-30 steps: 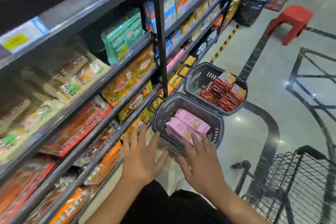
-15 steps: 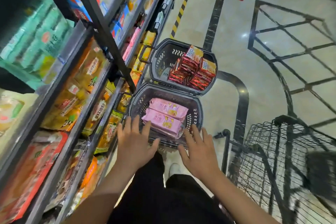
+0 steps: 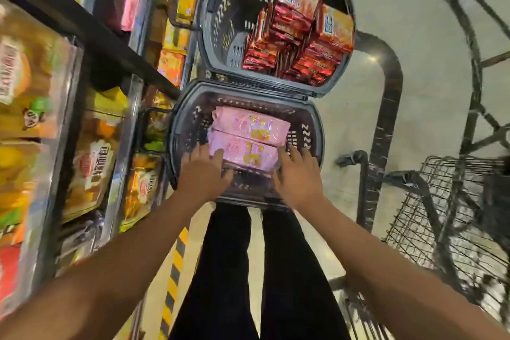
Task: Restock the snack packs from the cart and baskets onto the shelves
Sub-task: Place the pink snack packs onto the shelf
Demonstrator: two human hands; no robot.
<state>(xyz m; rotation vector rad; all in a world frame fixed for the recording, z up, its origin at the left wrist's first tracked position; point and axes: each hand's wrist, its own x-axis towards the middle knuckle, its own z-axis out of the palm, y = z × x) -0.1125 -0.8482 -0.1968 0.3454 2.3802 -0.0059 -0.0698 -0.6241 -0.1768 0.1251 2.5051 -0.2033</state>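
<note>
Pink snack packs (image 3: 248, 135), two visible side by side, lie in the near basket (image 3: 311, 143) on the floor, right under the fingers. Left hand (image 3: 204, 174) sits at the left end of the nearer pack, fingers (image 3: 218, 154) spread and touching its wrapper, not curled round it. Right hand (image 3: 296, 176) is at the right end, fingers (image 3: 292, 152) apart and laid on or just over the pack edge; contact there is blurred, hard to confirm. Neither hand grips anything yet.

Beyond the fingertips a far basket (image 3: 215, 44) holds red-orange snack packs (image 3: 300, 33), stacked on edge. Left of the left hand run the shelves (image 3: 129, 121), already carrying yellow and orange bags. Right of the right hand stands the wire cart (image 3: 452, 218).

Step in hand, as I judge it: picking up the pink packs with both hands. To do it well, slide fingers down both short ends and under, squeeze inward evenly, lift flat so the second pack does not slip off. Wrapper looks glossy, probably slick, so grip the ends, not the top face. Clear the basket rim before swinging left toward the shelves. Most of the restock seems still to do: both baskets hold stock.
</note>
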